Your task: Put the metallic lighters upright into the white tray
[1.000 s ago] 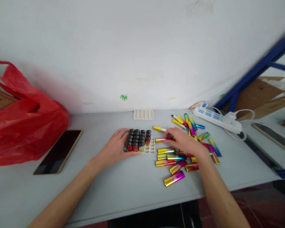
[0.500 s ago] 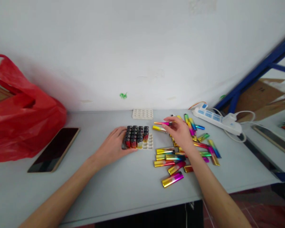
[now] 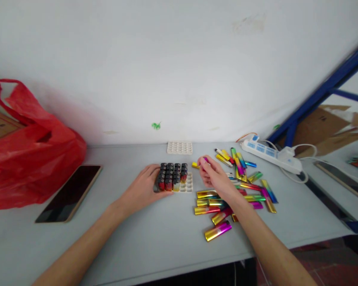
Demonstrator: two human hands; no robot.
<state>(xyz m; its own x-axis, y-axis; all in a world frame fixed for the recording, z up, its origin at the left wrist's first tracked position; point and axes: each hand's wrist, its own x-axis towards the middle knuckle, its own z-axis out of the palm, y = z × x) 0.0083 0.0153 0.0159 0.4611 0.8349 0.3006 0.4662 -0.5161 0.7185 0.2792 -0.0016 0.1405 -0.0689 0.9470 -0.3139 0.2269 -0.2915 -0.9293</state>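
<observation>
My left hand [image 3: 147, 183] curls round the left side of a white tray [image 3: 189, 183] with lighters, its thumb along the near edge. Rows of upright lighters [image 3: 170, 174], black tops up, fill the tray's left and middle; holes show bare at its right. My right hand [image 3: 213, 174] is closed on a lighter [image 3: 205, 159], of which only a bit of purple shows between the fingers. It hovers just right of the tray. Loose shiny lighters [image 3: 217, 230] in yellow, pink, blue and green lie scattered beneath and around my right forearm.
A second white tray [image 3: 179, 147] lies against the wall. On the left are a red plastic bag [image 3: 44, 159] and a phone [image 3: 70, 194]. A white power strip [image 3: 270, 154] with cables sits at the back right, near a blue metal frame [image 3: 316, 95] and a cardboard box [image 3: 313, 123].
My right hand has drawn slightly left and turned, so the lighter that lay across its fingertips is now mostly hidden. My left hand stays at the tray; the view has tilted up slightly.
</observation>
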